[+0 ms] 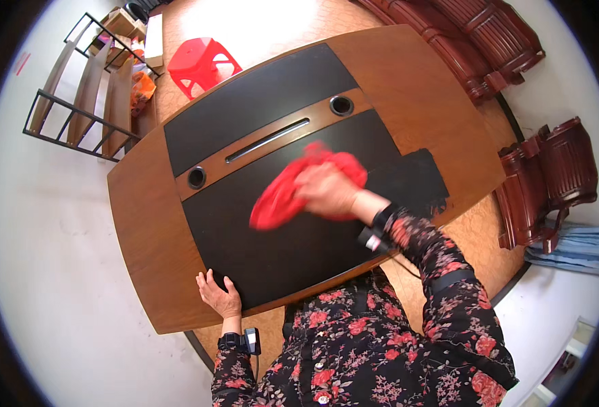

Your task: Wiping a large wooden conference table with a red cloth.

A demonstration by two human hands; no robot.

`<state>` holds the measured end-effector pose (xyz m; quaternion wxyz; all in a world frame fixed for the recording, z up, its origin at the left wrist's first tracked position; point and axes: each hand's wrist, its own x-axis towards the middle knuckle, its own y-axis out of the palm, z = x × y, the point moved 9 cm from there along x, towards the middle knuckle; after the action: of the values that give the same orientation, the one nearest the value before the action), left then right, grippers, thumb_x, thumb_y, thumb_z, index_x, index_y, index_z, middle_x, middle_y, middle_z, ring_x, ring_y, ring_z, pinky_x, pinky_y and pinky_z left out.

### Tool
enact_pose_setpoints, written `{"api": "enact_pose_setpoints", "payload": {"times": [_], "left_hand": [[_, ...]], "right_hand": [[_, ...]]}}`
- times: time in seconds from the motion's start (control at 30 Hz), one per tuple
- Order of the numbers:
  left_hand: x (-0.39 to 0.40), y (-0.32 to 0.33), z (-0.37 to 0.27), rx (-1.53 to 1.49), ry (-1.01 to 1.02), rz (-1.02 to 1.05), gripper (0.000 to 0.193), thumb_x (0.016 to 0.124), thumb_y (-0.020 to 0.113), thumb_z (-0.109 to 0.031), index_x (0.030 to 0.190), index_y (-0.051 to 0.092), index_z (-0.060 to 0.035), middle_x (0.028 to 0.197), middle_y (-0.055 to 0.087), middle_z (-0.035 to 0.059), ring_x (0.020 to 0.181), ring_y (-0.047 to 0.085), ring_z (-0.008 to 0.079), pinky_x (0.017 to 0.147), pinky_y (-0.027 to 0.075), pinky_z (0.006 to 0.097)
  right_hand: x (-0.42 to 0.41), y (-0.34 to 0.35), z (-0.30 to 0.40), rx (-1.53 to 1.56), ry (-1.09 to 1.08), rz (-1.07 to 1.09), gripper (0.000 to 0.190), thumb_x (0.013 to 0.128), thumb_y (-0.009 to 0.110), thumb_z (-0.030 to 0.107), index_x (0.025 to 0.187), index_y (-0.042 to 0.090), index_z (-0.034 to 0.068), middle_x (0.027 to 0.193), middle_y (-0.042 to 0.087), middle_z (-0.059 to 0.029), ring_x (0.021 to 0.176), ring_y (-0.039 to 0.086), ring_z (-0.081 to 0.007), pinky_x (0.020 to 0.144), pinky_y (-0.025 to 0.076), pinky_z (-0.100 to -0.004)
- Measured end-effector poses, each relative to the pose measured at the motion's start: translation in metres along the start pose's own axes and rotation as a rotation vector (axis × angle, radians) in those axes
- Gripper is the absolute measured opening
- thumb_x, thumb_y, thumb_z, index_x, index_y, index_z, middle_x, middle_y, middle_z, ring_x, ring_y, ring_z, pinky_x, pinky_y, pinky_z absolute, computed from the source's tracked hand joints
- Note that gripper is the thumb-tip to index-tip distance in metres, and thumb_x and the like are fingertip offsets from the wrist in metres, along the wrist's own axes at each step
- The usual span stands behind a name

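A red cloth (279, 196) lies spread under my right hand (327, 191), which grips it against the black inlaid panel (258, 254) of a wooden table. Both cloth and hand are blurred. Near the table's front left, my left hand (220, 295) rests on the wooden border (146, 244) and the panel's edge, fingers apart and nothing in it. Beyond the cloth, a wooden strip holds a long metal-edged slot (268, 140) between two round black holes, one on the left (196, 177) and one on the right (341, 105).
A red plastic stool (197, 61) stands past the table's far edge. To the left is a shelf rack (83, 96) with boxes and bags near it. Dark carved wooden chairs (549, 178) line the right side. Bluish fabric (574, 249) lies beside them.
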<state>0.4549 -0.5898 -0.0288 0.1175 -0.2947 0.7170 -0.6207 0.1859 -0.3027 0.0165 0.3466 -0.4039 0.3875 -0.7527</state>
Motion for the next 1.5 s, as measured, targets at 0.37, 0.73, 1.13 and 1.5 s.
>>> {"api": "enact_pose_setpoints", "payload": {"times": [0.37, 0.73, 1.13, 1.5], "left_hand": [[0.009, 0.009, -0.029, 0.038, 0.013, -0.026, 0.053, 0.091, 0.054, -0.035, 0.137, 0.046, -0.0105, 0.147, 0.039, 0.0158, 0.141, 0.03, 0.034, 0.112, 0.025, 0.0511], [0.079, 0.037, -0.032, 0.089, 0.069, -0.05, 0.049, 0.094, 0.052, -0.034, 0.137, 0.047, -0.0112, 0.147, 0.039, 0.0174, 0.14, 0.032, 0.0335, 0.111, 0.028, 0.051], [0.023, 0.034, -0.082, -0.107, 0.286, 0.008, 0.055, 0.088, 0.061, -0.021, 0.138, 0.045, -0.004, 0.145, 0.04, 0.0213, 0.14, 0.033, 0.0382, 0.11, 0.029, 0.0513], [-0.023, 0.057, -0.144, -0.243, 0.311, 0.161, 0.056, 0.089, 0.061, -0.025, 0.139, 0.045, -0.0054, 0.147, 0.038, 0.0189, 0.142, 0.029, 0.0373, 0.113, 0.023, 0.0532]], "right_hand": [[-0.057, -0.022, -0.033, -0.44, 0.531, -0.355, 0.027, 0.075, 0.064, 0.028, 0.101, 0.066, 0.018, 0.106, 0.061, -0.0059, 0.105, 0.053, -0.0279, 0.078, 0.04, -0.0482], [-0.096, 0.023, 0.054, -0.056, -0.039, -0.148, 0.033, 0.073, 0.07, 0.027, 0.105, 0.064, 0.023, 0.121, 0.057, -0.0017, 0.117, 0.052, -0.0234, 0.094, 0.04, -0.0447], [-0.118, 0.005, 0.015, -0.349, 0.423, -0.257, 0.028, 0.074, 0.068, 0.03, 0.1, 0.063, 0.02, 0.119, 0.055, -0.0031, 0.113, 0.048, -0.0271, 0.086, 0.039, -0.0476], [-0.198, -0.023, -0.017, -0.367, 0.369, -0.075, 0.04, 0.078, 0.069, 0.033, 0.115, 0.061, 0.02, 0.128, 0.054, -0.0046, 0.122, 0.048, -0.0258, 0.097, 0.036, -0.0472]]}}
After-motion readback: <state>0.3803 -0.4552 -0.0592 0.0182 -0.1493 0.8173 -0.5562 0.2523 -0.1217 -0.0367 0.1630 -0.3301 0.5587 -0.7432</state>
